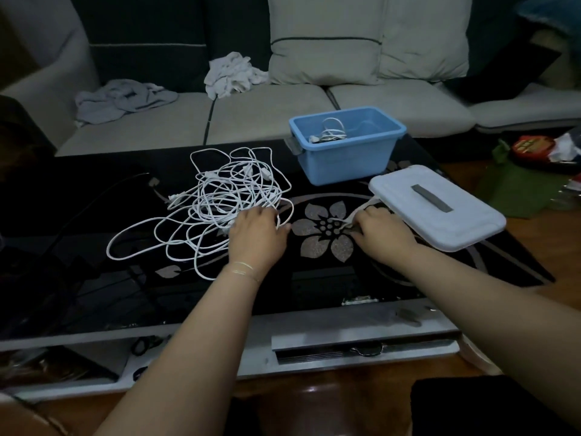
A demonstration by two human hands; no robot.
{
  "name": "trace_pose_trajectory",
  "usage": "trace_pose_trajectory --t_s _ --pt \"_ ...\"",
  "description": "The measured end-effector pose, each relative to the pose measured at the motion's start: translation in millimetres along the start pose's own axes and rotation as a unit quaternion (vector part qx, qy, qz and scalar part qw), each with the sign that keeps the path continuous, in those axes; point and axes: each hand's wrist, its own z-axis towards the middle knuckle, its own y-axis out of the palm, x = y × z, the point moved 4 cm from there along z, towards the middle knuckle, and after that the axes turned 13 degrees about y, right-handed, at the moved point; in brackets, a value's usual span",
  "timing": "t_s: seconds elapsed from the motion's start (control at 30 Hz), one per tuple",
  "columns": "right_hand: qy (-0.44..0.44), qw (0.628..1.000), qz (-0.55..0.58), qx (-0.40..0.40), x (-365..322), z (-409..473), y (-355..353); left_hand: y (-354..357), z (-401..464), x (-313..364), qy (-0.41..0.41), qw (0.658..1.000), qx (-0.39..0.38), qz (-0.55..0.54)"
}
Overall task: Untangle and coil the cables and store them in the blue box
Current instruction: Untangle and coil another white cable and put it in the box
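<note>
- Your left hand [256, 236] lies palm-down, fingers loosely spread, on the right edge of the tangled white cables [220, 199], thin looping cords on the glossy black counter [94, 215].
- Your right hand [382, 229] pinches a pale cord end [361, 212] beside the flat white lid [437, 206].
- The blue box [345, 146], smooth rectangular plastic, already holds one coil.

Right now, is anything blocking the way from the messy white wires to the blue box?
Nothing visible does. The blue box is open, its lid lying off to the right, and bare table lies between it and the cable tangle.
</note>
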Motion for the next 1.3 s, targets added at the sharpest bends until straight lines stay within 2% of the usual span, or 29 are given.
trace_pose_trajectory --t_s 0.1,0.17,0.3,0.53,0.67,0.77,0.83,0.9,1.0,1.03,1.07,1.1,1.17,1.2,1.23,1.27,1.3 --pt "0.014 1.000 -0.003 -0.010 1 -5 1 6 -8 -22 -0.050 0.993 -0.093 0.054" --pt "0.034 0.999 -0.011 -0.019 4 -8 0 9 -13 -28 -0.064 0.988 -0.124 0.064" --pt "0.061 0.998 -0.028 -0.016 7 -16 -5 9 -14 -29 -0.059 0.992 -0.103 0.051" --pt "0.060 0.996 -0.041 0.049 2 -26 -10 12 -16 -25 -0.042 0.992 -0.108 0.048" --pt "0.036 0.998 -0.027 0.051 -8 -31 -11 19 -19 -21 -0.025 0.987 -0.148 0.064" --pt "-0.023 0.998 0.020 0.054 -22 -36 -12 18 -21 -10 0.005 0.986 -0.148 0.075" --pt "-0.084 0.993 0.077 0.028 -38 -42 -12 13 -22 0 0.032 0.990 -0.123 0.061" --pt "-0.130 0.979 0.153 -0.024 -55 -49 -12 8 -23 10 0.074 0.992 -0.105 -0.001" --pt "-0.118 0.962 0.228 -0.097 -75 -51 -4 3 -25 19 0.109 0.982 -0.087 -0.125" --pt "-0.094 0.950 0.275 -0.113 -80 -50 -2 0 -25 20 0.106 0.978 -0.079 -0.159" --pt "-0.055 0.924 0.354 -0.135 -85 -48 0 -2 -25 21 0.103 0.973 -0.075 -0.192" --pt "-0.004 0.874 0.458 -0.162 -88 -46 -2 -3 -25 22 0.099 0.967 -0.079 -0.220" --pt "0.096 0.714 0.657 -0.223 -95 -43 -10 -5 -26 22 0.106 0.952 -0.116 -0.261" --pt "0.130 0.640 0.717 -0.242 -98 -42 -15 -3 -29 22 0.110 0.946 -0.150 -0.267" --pt "0.146 0.609 0.738 -0.249 -99 -42 -19 -2 -31 21 0.109 0.943 -0.179 -0.258" --pt "0.149 0.616 0.733 -0.246 -100 -43 -24 -1 -31 20 0.105 0.946 -0.190 -0.241" --pt "0.143 0.651 0.707 -0.238 -98 -44 -27 -2 -30 17 0.094 0.956 -0.176 -0.214"
